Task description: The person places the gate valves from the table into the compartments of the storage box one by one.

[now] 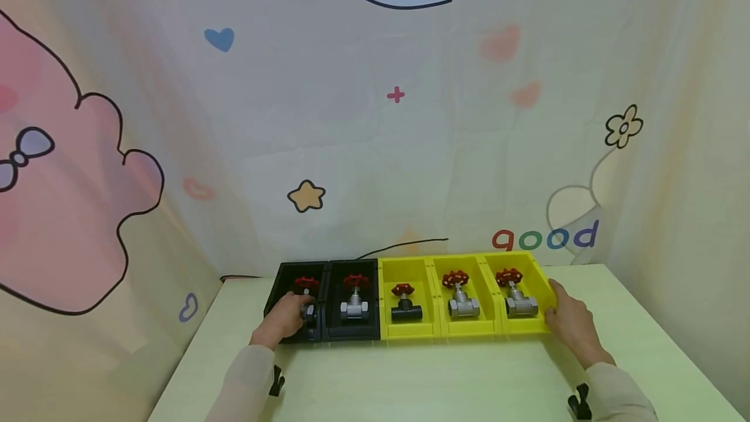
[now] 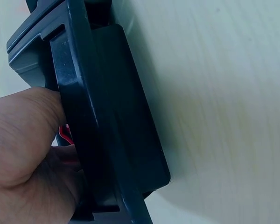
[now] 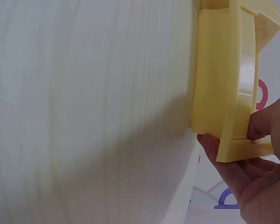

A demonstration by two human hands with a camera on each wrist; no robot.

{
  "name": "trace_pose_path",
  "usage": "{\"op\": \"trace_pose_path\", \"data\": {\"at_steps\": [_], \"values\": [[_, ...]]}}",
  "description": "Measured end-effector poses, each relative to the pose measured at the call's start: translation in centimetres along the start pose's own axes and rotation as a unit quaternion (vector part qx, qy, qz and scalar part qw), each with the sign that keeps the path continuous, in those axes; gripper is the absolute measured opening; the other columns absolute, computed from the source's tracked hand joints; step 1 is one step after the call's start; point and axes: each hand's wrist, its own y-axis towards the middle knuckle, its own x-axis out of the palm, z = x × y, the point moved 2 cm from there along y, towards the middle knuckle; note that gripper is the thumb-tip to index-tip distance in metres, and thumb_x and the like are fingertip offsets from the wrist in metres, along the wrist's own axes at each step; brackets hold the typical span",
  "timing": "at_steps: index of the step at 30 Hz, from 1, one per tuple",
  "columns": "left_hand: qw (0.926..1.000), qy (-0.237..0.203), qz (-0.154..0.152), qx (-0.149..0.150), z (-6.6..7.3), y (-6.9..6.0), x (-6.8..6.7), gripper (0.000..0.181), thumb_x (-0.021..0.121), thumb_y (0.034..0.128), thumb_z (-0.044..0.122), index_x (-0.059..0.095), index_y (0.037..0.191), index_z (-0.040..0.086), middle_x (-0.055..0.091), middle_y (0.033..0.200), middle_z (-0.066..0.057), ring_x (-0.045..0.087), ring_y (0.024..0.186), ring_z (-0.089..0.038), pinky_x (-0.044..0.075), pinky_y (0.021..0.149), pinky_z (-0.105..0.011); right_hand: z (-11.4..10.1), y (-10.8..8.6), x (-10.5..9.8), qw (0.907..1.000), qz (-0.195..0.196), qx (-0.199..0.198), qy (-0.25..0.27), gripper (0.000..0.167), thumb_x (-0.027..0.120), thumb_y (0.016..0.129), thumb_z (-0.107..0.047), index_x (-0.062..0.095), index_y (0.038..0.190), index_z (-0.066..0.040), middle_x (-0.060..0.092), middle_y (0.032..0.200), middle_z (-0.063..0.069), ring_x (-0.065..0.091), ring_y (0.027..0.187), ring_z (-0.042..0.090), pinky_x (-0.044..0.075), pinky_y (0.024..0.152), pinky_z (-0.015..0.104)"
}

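Five bins stand joined in a row on the table, each with a red-handled valve in it. In the head view my left hand (image 1: 288, 318) reaches over the leftmost black bin (image 1: 278, 288), fingers and thumb around the metal body of the valve (image 1: 308, 310) there. The left wrist view shows the left hand (image 2: 25, 149) behind the black bin's front wall (image 2: 126, 112), which hides the fingertips. My right hand (image 1: 573, 324) grips the side wall of the rightmost yellow bin (image 1: 541, 285). In the right wrist view, the right hand's (image 3: 266, 172) thumb is inside the wall, fingers outside.
A second black bin (image 1: 334, 324) holds a silver valve (image 1: 354, 308). Two more yellow bins hold a dark valve (image 1: 406, 310) and a silver valve (image 1: 463, 305). A printed curtain (image 1: 375, 148) hangs behind the pale table (image 1: 422, 376). Black clips (image 1: 580, 401) show by the sleeves.
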Motion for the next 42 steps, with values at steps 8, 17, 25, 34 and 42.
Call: {"op": "trace_pose_path", "data": {"at_steps": [8, 17, 25, 34, 42], "values": [[0.9999, -0.004, -0.008, -0.006, 0.3, -0.4, 0.1, 0.049, 0.066, 0.0816, -0.008, 0.065, 0.128, 0.008, 0.057, 0.124, -0.025, 0.059, 0.113, -0.038, 0.051, 0.092, -0.051, 0.1, -0.1, 0.0, 1.0000, -0.005, 0.004, 0.002, 0.066, 0.051, 0.094, -0.006, 0.020, 0.150, 0.008, 0.048, 0.129, 0.042, 0.056, 0.087, 0.038, 0.053, 0.086, 0.055], [0.9999, -0.010, 0.008, -0.002, 0.3, -0.6, 0.2, 0.049, 0.069, 0.0825, -0.004, 0.063, 0.130, 0.007, 0.054, 0.131, -0.025, 0.062, 0.109, -0.034, 0.052, 0.092, -0.049, 0.4, -0.1, 0.1, 1.0000, -0.006, 0.004, 0.002, 0.068, 0.052, 0.093, -0.006, 0.019, 0.151, 0.008, 0.047, 0.131, 0.041, 0.057, 0.089, 0.039, 0.052, 0.088, 0.056], [0.9997, -0.008, 0.019, 0.012, 0.7, -1.3, -0.7, 0.057, 0.074, 0.0854, 0.011, 0.054, 0.139, 0.006, 0.050, 0.137, -0.025, 0.060, 0.116, -0.040, 0.049, 0.096, -0.054, 0.8, 0.1, 0.1, 0.9999, 0.001, -0.009, -0.007, 0.067, 0.052, 0.093, -0.006, 0.020, 0.150, 0.009, 0.047, 0.129, 0.042, 0.056, 0.089, 0.039, 0.052, 0.086, 0.057], [0.9996, -0.019, 0.019, 0.012, 1.6, -2.5, -1.8, 0.059, 0.071, 0.0901, 0.014, 0.049, 0.145, 0.008, 0.040, 0.150, -0.026, 0.050, 0.129, -0.045, 0.045, 0.102, -0.057, 1.0, 0.3, -0.1, 0.9999, 0.005, -0.011, -0.008, 0.068, 0.053, 0.094, -0.007, 0.020, 0.150, 0.008, 0.046, 0.131, 0.041, 0.057, 0.096, 0.044, 0.048, 0.091, 0.062], [0.9986, -0.017, 0.048, 0.017, 2.4, -3.1, -2.4, 0.062, 0.070, 0.0909, 0.020, 0.045, 0.147, 0.012, 0.036, 0.154, -0.023, 0.047, 0.133, -0.045, 0.045, 0.100, -0.058, 0.4, 0.0, -0.3, 0.9986, 0.043, -0.029, -0.006, 0.071, 0.055, 0.094, -0.011, 0.019, 0.153, 0.004, 0.034, 0.141, 0.040, 0.044, 0.120, 0.057, 0.040, 0.097, 0.068]]}}
